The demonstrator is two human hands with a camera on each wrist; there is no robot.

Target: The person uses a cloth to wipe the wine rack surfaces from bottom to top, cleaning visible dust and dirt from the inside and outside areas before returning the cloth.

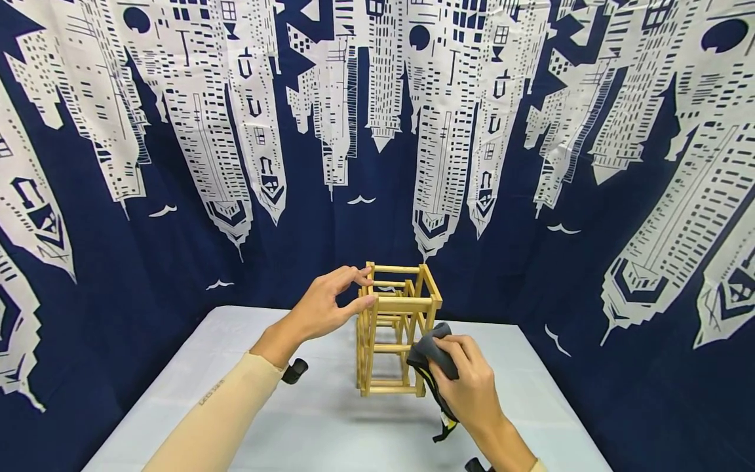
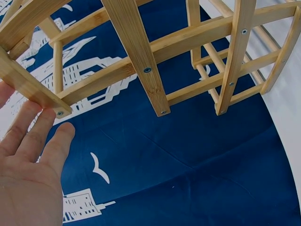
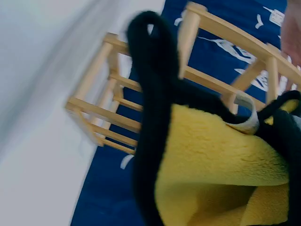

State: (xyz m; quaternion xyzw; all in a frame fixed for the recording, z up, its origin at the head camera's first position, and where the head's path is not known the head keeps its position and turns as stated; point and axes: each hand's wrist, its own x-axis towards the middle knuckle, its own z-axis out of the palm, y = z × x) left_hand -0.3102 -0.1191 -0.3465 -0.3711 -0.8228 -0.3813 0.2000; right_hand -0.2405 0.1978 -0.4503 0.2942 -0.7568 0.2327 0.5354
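Note:
A slatted rack of light bamboo (image 1: 404,305) stands upright on the white table. My left hand (image 1: 330,303) reaches to its top left corner, fingers and thumb spread and nearly straight, fingertips against the wood. In the left wrist view, fingers (image 2: 34,125) rest along the end of a rail. A cloth (image 1: 439,351), dark grey on one face with black edging, is bunched in my right hand (image 1: 472,383), which grips it beside the rack's right side. Its fluffy yellow face (image 3: 211,150) and a hanging loop fill much of the right wrist view, hiding part of the rack.
The white table (image 1: 318,419) extends around the rack. Behind it hangs a navy curtain (image 1: 330,242) printed with white upside-down buildings and birds. A small black piece (image 1: 295,371) shows by the left wrist, another (image 1: 474,465) near the right forearm.

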